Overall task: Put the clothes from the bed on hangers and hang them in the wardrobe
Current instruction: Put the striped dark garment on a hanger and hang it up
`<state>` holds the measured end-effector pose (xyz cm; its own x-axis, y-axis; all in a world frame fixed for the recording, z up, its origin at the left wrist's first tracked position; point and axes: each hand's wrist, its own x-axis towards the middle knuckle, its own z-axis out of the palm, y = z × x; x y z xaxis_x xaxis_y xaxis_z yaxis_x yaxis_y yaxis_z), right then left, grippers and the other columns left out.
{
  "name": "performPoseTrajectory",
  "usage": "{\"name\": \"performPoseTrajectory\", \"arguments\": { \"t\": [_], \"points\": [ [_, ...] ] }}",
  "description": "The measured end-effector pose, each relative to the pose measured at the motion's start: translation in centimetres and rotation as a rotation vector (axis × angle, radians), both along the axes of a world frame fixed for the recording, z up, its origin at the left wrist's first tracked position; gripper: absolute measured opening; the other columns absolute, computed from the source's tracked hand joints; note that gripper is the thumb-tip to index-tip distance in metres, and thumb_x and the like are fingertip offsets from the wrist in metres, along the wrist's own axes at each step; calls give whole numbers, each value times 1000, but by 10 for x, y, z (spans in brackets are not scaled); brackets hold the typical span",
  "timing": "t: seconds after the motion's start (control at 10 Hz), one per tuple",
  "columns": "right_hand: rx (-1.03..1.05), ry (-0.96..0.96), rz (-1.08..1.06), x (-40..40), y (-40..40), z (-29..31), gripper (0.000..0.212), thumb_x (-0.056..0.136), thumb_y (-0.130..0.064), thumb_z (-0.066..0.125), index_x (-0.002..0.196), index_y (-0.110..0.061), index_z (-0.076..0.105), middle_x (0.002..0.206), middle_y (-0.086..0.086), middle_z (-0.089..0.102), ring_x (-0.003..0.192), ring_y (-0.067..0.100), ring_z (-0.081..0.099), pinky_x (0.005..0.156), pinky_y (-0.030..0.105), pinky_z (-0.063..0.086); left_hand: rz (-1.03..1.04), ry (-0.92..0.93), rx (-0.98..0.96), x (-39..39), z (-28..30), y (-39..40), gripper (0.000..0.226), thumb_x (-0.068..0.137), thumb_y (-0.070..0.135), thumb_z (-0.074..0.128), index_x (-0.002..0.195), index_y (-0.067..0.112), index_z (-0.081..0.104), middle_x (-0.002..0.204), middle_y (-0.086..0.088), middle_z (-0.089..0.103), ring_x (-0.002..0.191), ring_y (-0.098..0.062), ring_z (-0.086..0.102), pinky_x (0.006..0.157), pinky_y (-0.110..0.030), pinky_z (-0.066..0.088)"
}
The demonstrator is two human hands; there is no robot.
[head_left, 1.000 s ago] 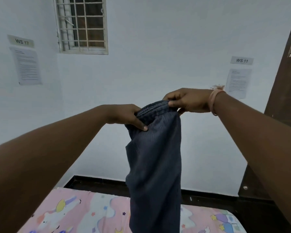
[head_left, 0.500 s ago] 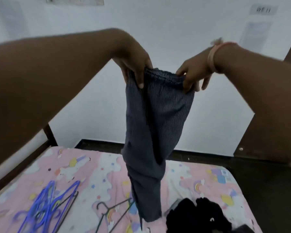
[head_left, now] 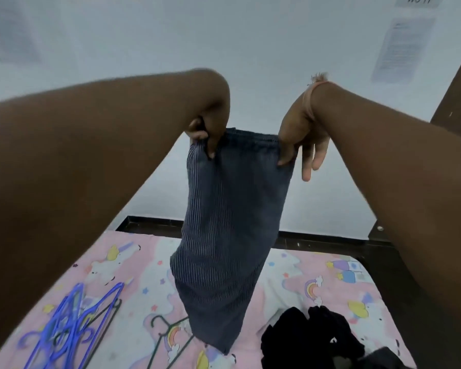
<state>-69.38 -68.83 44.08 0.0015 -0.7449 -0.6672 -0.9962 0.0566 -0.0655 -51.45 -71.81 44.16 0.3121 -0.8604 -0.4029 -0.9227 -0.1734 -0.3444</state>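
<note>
**Soft, cool light and a smeared wide-angle view**

The light is even and bluish-white, flat across the wall, with no glare anywhere and no source in view. Shadows are faint; the undersides of both forearms read very dark against that pale backdrop. Motion blur runs through the frame: the papers on the wall are unreadable smudges, and the blue hangers on the bed are streaked. The striped trousers stay sharper, their ribbing visible, softening toward the hem. Wide-angle distortion bends the forearms outward at both sides and tilts the dark skirting line. The black clothes lose all detail in shadow.
</note>
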Motion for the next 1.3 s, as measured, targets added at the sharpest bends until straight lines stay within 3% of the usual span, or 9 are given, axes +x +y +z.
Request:
{"name": "performPoseTrajectory", "arguments": {
  "t": [0.2, 0.3, 0.4, 0.5, 0.6, 0.7, 0.8, 0.9, 1.3],
  "points": [
    [191, -114, -25, 4, -16, -36, 52, 95, -54, 57, 129, -16, 65, 130, 2, 66, 107, 25, 72, 70, 30, 60, 89, 31, 73, -10, -32, -6, 39, 98, 43, 63, 79, 13, 49, 66, 2, 44, 57, -12, 29, 58, -27, 29],
    [-92, -165, -88, -4, -38, -43, 54, 99, -58, 48, 116, -11, 69, 114, 6, 74, 89, 22, 74, 54, 26, 52, -24, 69, -109, -11, -34, -7, 44, 103, 38, 56, 69, 10, 52, 65, -2, 49, 59, -17, 44, 63, -27, 42],
    [-665, -68, 30, -8, -59, -41, 25, 97, -31, 57, 93, -8, 64, 96, 8, 73, 82, 31, 71, 58, 32, 57, -229, 209, -662, -13, -41, -22, 21, 97, 10, 54, 77, 6, 51, 78, -6, 53, 87, -28, 62, 74, -35, 44],
    [-910, -160, 37, -7, -69, -32, 11, 91, -4, 53, 96, -4, 64, 98, 12, 67, 78, 31, 67, 69, 40, 59, -147, 393, -844, -13, -35, -26, 24, 91, 0, 57, 72, 8, 44, 97, -12, 59, 107, -36, 65, 74, -35, 47],
    [-750, -469, -81, -13, -68, -19, 11, 95, -4, 57, 85, -10, 56, 87, 6, 57, 77, 23, 64, 74, 38, 61, 3, 785, -840, -12, -33, -58, 26, 95, 5, 54, 73, 16, 48, 99, -8, 69, 106, -29, 70, 81, -36, 59],
    [-840, -522, -181, -12, -73, -22, 19, 95, -5, 54, 79, -15, 54, 83, 4, 57, 75, 18, 62, 53, 29, 55, 31, 835, -959, -18, -35, -59, 22, 92, 0, 52, 72, 11, 49, 74, -4, 53, 88, -24, 61, 70, -28, 47],
    [-1263, -510, -178, -13, -84, -39, 20, 86, -4, 47, 95, -15, 61, 100, 7, 66, 83, 25, 61, 64, 29, 47, 12, 1014, -1115, -21, -40, -56, 27, 84, 0, 45, 93, 3, 71, 81, -6, 61, 75, -23, 55, 62, -29, 43],
    [-1402, -604, -200, -13, -70, -55, 32, 85, -2, 41, 109, -14, 59, 113, 10, 58, 84, 24, 50, 73, 26, 38, -66, 1090, -1235, -21, -50, -39, 37, 82, 4, 45, 97, 15, 76, 86, 2, 69, 75, -17, 60, 66, -23, 48],
    [-1171, -247, -125, 12, 115, -260, 19, 84, -16, 48, 101, -18, 57, 101, 8, 62, 99, 34, 54, 75, 37, 44, -213, 1007, -973, 27, -270, 115, 23, 74, 9, 52, 85, 19, 69, 84, 2, 69, 83, -25, 65, 73, -34, 53]
  ]
}}
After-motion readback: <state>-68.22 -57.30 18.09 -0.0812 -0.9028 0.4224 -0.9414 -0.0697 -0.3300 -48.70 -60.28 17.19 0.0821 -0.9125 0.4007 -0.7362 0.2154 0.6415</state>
